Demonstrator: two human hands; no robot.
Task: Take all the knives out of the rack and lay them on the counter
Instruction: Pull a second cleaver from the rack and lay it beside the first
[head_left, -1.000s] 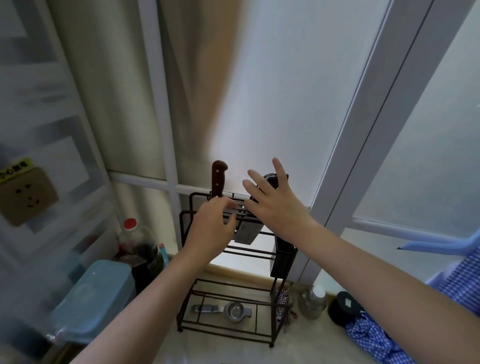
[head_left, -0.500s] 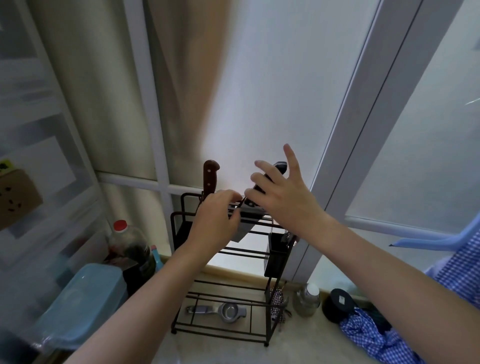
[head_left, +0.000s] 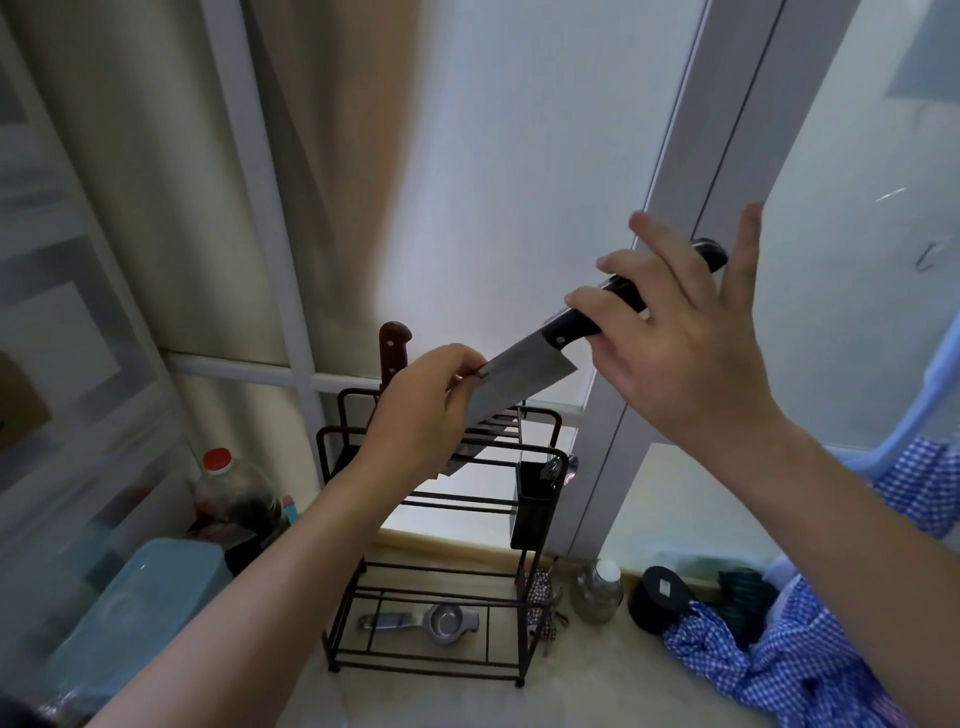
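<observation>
A cleaver (head_left: 524, 384) with a black handle hangs tilted in the air just above the dark wire rack (head_left: 332, 441). My left hand (head_left: 415, 415) pinches the blade's spine near the tip. My right hand (head_left: 691, 353) lies over the black handle with its fingers loosely curled and spread, and the handle's end sticks out past them. A brown-handled knife (head_left: 392, 348) stands upright in the rack's back left slot, its blade hidden behind my left hand. The rack stands on the pale counter (head_left: 597, 675) against the window.
A red-capped bottle (head_left: 218, 462) and a blue lidded box (head_left: 135, 613) sit left of the rack. A metal squeezer (head_left: 431, 621) lies on the rack's bottom shelf. To the right are a small jar (head_left: 600, 592), a black round container (head_left: 657, 597) and blue checked cloth (head_left: 779, 660).
The cleaver has come up and to the right, out of the rack's slots. My right hand has moved from hovering by the handle to lying over it; my left hand rose with the blade.
</observation>
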